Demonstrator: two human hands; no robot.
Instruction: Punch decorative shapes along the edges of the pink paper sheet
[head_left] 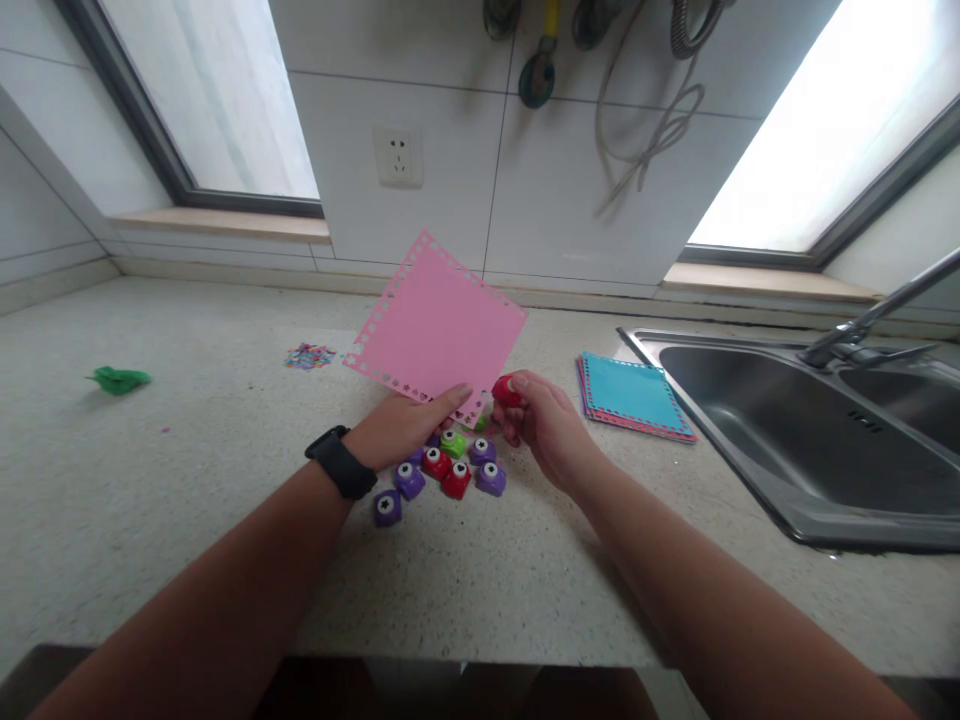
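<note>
Pink paper (pixel 442 320) with small shapes punched along its edges is held up by my left hand (pixel 420 418), thumb on top near the lower edge. A red craft punch (pixel 506 391) sits in the closed fingers of my right hand (pixel 544 420), beside the paper's lower right edge. On the counter below my hands lie several more craft punches: red ones (pixel 457 479), purple ones (pixel 491 478) and green ones (pixel 452 443). Some are partly hidden by my left hand and the paper.
Punched coloured sheets (pixel 637 393) are stacked to the right, blue on top, next to a steel sink (pixel 750 440) with a faucet (pixel 847 335). Paper bits (pixel 309 356) lie in a pile at the left, and a crumpled green thing (pixel 120 380) lies farther left. A tiled wall stands behind.
</note>
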